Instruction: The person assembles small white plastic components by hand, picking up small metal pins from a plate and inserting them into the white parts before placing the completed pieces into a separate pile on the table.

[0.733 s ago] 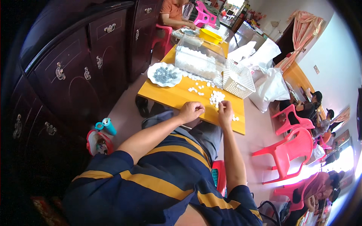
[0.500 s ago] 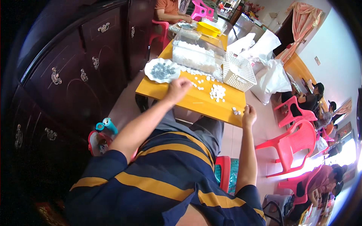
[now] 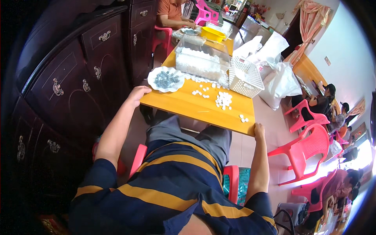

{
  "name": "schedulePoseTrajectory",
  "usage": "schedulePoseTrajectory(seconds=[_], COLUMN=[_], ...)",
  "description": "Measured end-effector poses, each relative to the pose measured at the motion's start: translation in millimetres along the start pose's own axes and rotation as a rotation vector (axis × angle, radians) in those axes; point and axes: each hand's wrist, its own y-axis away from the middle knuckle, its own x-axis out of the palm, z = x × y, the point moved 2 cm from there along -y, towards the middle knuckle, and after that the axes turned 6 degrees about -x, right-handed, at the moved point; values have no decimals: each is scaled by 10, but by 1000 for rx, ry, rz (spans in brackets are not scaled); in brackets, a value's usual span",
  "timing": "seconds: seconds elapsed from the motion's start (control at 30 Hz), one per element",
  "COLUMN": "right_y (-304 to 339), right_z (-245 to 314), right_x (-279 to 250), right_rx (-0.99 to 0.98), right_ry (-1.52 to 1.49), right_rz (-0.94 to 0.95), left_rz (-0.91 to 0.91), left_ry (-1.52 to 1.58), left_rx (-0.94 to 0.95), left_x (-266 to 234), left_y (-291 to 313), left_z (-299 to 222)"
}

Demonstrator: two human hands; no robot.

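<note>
My left hand (image 3: 139, 95) grips the near left corner of the yellow-brown wooden table (image 3: 176, 102). At the opposite near corner, my right hand (image 3: 259, 130) is closed on the table edge, its fingertips partly hidden. A scalloped white dish (image 3: 178, 85) with small dark pieces stands just beyond my left hand. Small white pieces lie in a pile (image 3: 224, 100) on the right half of the tabletop, with a smaller cluster (image 3: 243, 118) near my right hand. A thin pale sliver (image 3: 203, 111) rests close to the front edge.
Behind the dish stands a clear plastic bin (image 3: 184, 68) of white pieces, beside a white perforated basket (image 3: 250, 84). White sacks (image 3: 280, 86) and a pink chair (image 3: 303, 150) are on the right. Dark cabinets (image 3: 70, 74) line the left. Across the table sits another person (image 3: 168, 17) near a yellow basin (image 3: 212, 34).
My left hand has moved from above the tabletop beside the dish to the table's left corner. My right hand has shifted slightly down onto the right corner.
</note>
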Motion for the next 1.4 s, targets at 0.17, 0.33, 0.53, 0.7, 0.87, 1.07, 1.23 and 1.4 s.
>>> schedulePoseTrajectory(seconds=[0.17, 0.33, 0.53, 0.7, 0.87, 1.07, 1.23, 1.4], right_y=[102, 148, 784, 2328, 2091, 1716, 1450, 1343], right_z=[188, 406, 182, -85, -51, -132, -106, -129], right_x=[12, 23, -84, -435, -542, -461, -494, -540], right_rx=[-105, -150, -255, -142, -99, -110, -150, -136], right_ry=[468, 448, 524, 396, 308, 303, 275, 250], right_rz=[-62, -76, -77, -57, -106, -102, -138, -155], left_rz=[-73, -156, -155, -108, -95, -80, -76, -26], left_ry=[-44, -79, -62, -90, -135, -158, -168, -200], left_rx=[22, 99, 80, 3, 11, -27, -64, -59], left_x=[51, -58, -168, -553, -395, -170, 45, 55], left_y=[-21, -36, 595, 2022, 1878, 1422, 1173, 1089], left_z=[30, -1, 148, 551, 431, 438, 380, 337])
